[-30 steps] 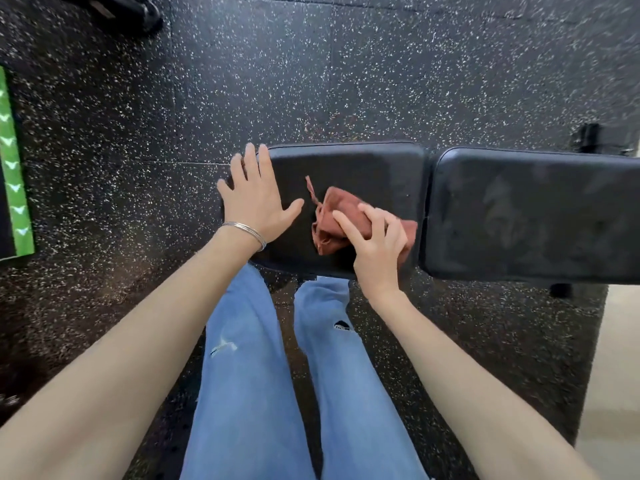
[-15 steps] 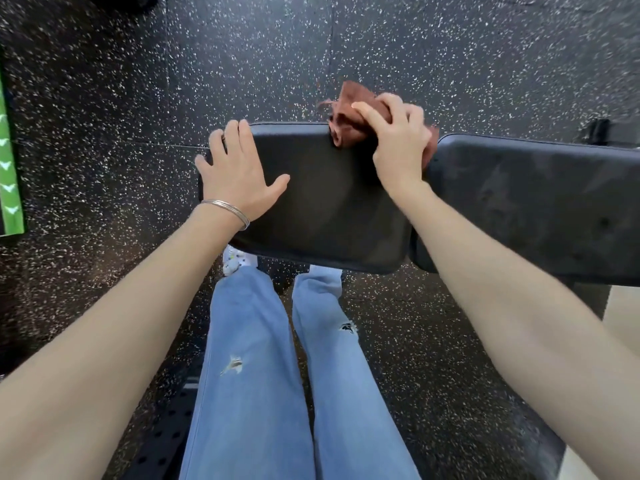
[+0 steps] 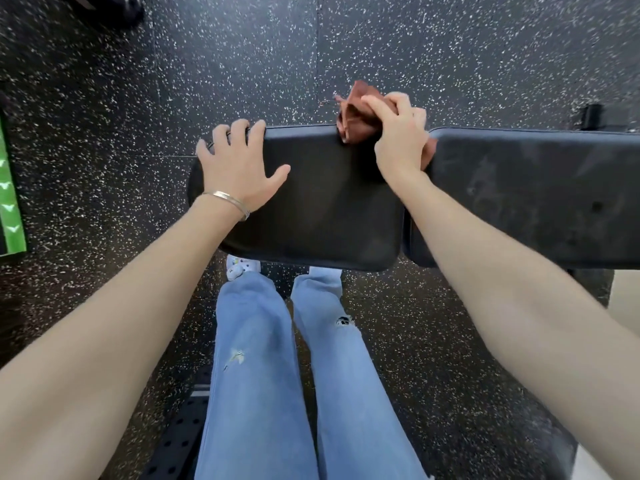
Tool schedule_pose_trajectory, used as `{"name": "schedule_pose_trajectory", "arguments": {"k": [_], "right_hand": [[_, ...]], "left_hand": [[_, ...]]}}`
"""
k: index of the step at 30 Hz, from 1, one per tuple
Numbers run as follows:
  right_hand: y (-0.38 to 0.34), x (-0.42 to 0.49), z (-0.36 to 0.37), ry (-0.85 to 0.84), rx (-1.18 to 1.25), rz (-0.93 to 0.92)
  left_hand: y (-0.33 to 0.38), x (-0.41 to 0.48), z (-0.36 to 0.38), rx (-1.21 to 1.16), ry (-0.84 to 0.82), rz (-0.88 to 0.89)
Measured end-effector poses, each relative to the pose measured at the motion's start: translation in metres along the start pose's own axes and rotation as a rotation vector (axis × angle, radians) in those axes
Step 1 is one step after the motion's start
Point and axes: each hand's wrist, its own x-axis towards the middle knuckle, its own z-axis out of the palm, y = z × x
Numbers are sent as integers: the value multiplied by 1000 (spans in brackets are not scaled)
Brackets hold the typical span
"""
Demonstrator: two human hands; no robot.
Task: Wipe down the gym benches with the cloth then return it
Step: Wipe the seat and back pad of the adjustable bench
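though far from bench (image 3: 329,202), green strip (image 3: 10,202)

Two bench pads (image 3: 329,209) (image 3: 540,202), one cloth (image 3: 355,114), two hands (image 3: 239,171) (image 3: 401,143).

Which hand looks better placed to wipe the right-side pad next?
The right hand, probably: it grips the cloth beside the gap to the right-side pad. The left hand rests on the seat pad, holding no cloth.

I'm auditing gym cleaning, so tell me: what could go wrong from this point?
The cloth is bunched in the right hand past the far edge of the seat pad, so it may wipe little or drop to the floor. The back pad looks smudged and could get skipped.
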Motion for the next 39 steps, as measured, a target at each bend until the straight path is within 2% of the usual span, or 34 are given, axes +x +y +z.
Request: {"name": "schedule_pose_trajectory", "arguments": {"k": [2, 5, 11, 14, 16, 20, 27, 31, 34, 35, 39], "right_hand": [[-1, 4, 0, -24, 1, 1], [10, -19, 3, 36, -12, -73], [48, -175, 38, 76, 33, -118], [61, -170, 36, 50, 4, -166], [59, -143, 28, 52, 22, -79], [38, -113, 25, 114, 137, 221], [-47, -199, 69, 193, 163, 520], [-107, -225, 83, 222, 293, 563], [-86, -214, 73, 254, 254, 527], [-71, -209, 70, 265, 253, 584], [-31, -180, 64, 409, 391, 1020]], "left_hand": [[10, 10, -3, 11, -2, 74], [19, 19, -3, 54, -30, 156], [20, 16, 0, 129, -42, 211], [18, 16, 4, 150, -21, 233], [17, 17, 4, 157, -16, 245], [14, 20, 2, 157, -51, 293], [-3, 33, -12, 124, -135, 448], [-7, 43, -19, 66, -208, 502], [-15, 45, -23, 126, -243, 599], [-17, 46, -23, 143, -258, 629], [-25, 50, -25, 146, -284, 672]]}}
